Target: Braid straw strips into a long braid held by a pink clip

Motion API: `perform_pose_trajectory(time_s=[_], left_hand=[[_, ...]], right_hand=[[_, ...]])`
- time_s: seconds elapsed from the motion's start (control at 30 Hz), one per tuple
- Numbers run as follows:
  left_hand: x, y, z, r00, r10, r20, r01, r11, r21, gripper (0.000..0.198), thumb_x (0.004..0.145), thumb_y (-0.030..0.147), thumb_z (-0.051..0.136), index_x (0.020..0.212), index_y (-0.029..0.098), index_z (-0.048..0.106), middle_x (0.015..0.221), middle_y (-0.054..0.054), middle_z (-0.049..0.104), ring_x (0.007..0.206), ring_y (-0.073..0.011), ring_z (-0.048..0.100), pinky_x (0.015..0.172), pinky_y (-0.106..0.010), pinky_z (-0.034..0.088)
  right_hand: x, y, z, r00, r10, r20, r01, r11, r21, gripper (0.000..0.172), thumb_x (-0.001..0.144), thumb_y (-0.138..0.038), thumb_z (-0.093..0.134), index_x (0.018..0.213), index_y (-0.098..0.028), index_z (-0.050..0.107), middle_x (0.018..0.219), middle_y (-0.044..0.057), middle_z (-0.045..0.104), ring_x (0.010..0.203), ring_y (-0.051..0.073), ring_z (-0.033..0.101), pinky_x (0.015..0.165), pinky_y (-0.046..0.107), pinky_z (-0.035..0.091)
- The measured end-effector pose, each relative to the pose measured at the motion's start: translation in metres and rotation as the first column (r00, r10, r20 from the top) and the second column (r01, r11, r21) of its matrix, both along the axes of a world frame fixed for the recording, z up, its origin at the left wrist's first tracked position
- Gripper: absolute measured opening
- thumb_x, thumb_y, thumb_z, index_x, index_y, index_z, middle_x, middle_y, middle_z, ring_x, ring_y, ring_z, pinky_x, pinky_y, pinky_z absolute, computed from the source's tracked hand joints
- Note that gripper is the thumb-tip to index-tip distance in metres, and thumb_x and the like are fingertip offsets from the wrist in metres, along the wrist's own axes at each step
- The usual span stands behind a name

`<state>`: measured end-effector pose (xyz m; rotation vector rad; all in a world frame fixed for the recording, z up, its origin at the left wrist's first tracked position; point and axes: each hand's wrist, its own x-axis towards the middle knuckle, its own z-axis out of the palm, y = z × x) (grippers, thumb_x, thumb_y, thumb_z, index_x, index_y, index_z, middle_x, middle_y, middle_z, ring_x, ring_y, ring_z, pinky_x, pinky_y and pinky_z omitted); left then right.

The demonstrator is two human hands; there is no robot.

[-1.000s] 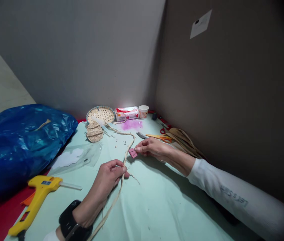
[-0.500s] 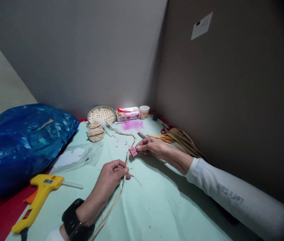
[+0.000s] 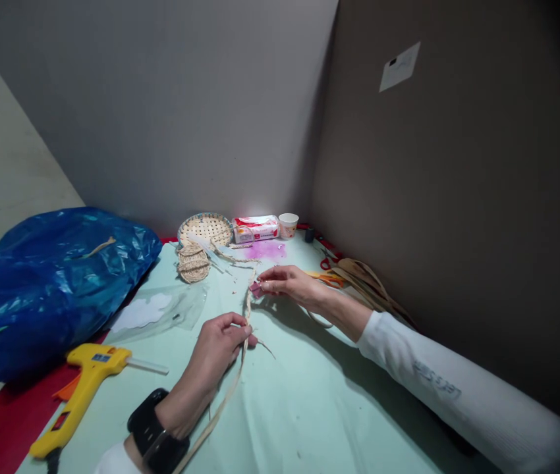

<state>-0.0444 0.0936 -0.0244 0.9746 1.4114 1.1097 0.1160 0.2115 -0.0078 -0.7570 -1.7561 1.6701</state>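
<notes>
A braided straw cord point(image 3: 248, 304) runs across the pale green table cover point(image 3: 309, 395). My left hand point(image 3: 218, 349), with a black watch on the wrist, pinches the cord at its loose, unbraided strands, which trail toward me. Farther along the braid, my right hand point(image 3: 290, 283) is closed on a small pink binder clip point(image 3: 255, 288) held against the cord. The far end of the braid curves off toward a round woven tray point(image 3: 205, 228).
A yellow glue gun point(image 3: 80, 388) lies at the left near a blue plastic bag point(image 3: 47, 276). Coiled straw mats point(image 3: 194, 262), a tissue pack point(image 3: 256, 228), a paper cup point(image 3: 288, 225), scissors point(image 3: 327, 260) and loose straw strips point(image 3: 369, 283) sit by the walls.
My right hand has moved the pink clip a little farther up along the braid, away from me. My left hand keeps its pinch on the cord. The view has shifted slightly.
</notes>
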Motion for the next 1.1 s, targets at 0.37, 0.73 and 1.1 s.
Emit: perform_pose_trajectory(time_s=[0.37, 0.73, 1.1], left_hand=[[-0.004, 0.027, -0.012, 0.995, 0.047, 0.086, -0.05, 0.998, 0.029, 0.022, 0.067, 0.028, 0.067, 0.075, 0.015, 0.052, 0.065, -0.006, 0.07, 0.035, 0.0003, 0.023, 0.039, -0.019, 0.01], [0.001, 0.015, -0.004, 0.999, -0.035, 0.008, 0.035, 0.998, -0.054, 0.019, 0.065, 0.027, 0.068, 0.068, 0.012, 0.056, 0.064, -0.008, 0.07, 0.034, 0.0004, 0.023, 0.038, -0.02, 0.008], [0.005, 0.01, -0.005, 0.997, -0.063, -0.037, 0.06, 0.996, -0.071, 0.02, 0.063, 0.03, 0.066, 0.065, 0.012, 0.056, 0.062, -0.007, 0.07, 0.034, 0.0001, 0.024, 0.038, -0.02, 0.009]], right_hand=[[-0.029, 0.049, -0.028, 0.985, -0.101, 0.143, 0.068, 0.973, 0.219, 0.024, 0.076, -0.029, 0.058, 0.082, -0.009, 0.071, 0.062, 0.001, 0.06, 0.058, 0.01, 0.047, 0.056, 0.023, 0.034], [-0.028, 0.033, -0.019, 0.898, -0.185, 0.399, -0.03, 0.879, 0.476, 0.022, 0.078, -0.028, 0.061, 0.089, -0.015, 0.075, 0.074, 0.003, 0.071, 0.072, 0.016, 0.06, 0.066, 0.023, 0.039], [-0.03, 0.007, -0.015, 0.799, -0.371, 0.474, -0.037, 0.755, 0.655, 0.032, 0.082, -0.022, 0.061, 0.112, -0.013, 0.066, 0.092, 0.009, 0.07, 0.082, 0.019, 0.06, 0.072, 0.024, 0.04]])
